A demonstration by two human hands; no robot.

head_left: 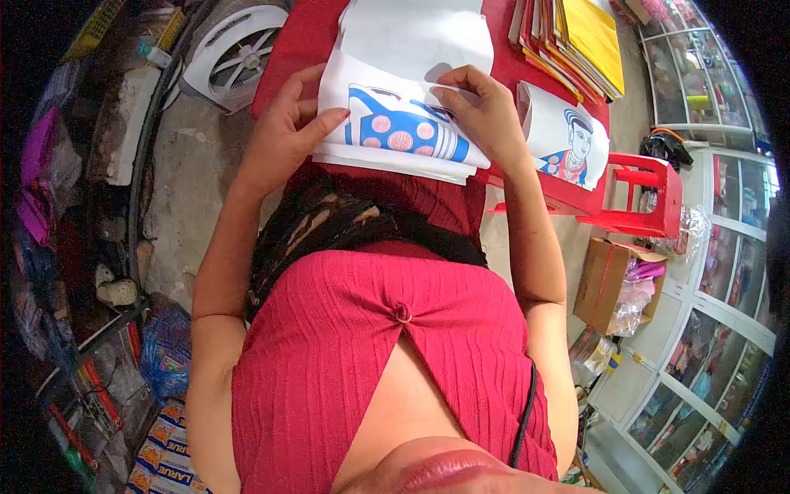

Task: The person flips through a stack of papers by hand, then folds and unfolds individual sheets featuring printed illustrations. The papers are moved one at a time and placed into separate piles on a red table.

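On the red table lies a stack of white paper (415, 33), its near edges showing several layers. The printed paper sheet (401, 134) on top carries a blue figure with pink round patterns. My left hand (292, 128) grips the sheet's left edge, thumb on the print and fingers partly hidden at the side. My right hand (481, 107) pinches the same sheet near its upper right, thumb and forefinger close together. To the right of that hand rests another printed sheet (568, 140), showing a drawn figure in blue and red.
A pile of yellow and red paper (588, 41) sits at the table's (300, 41) far right. Beside the table are a red plastic stool (658, 198) and a cardboard box (605, 284). Glass cabinets (695, 362) line the right; a white fan-like frame (239, 58) stands at the left.
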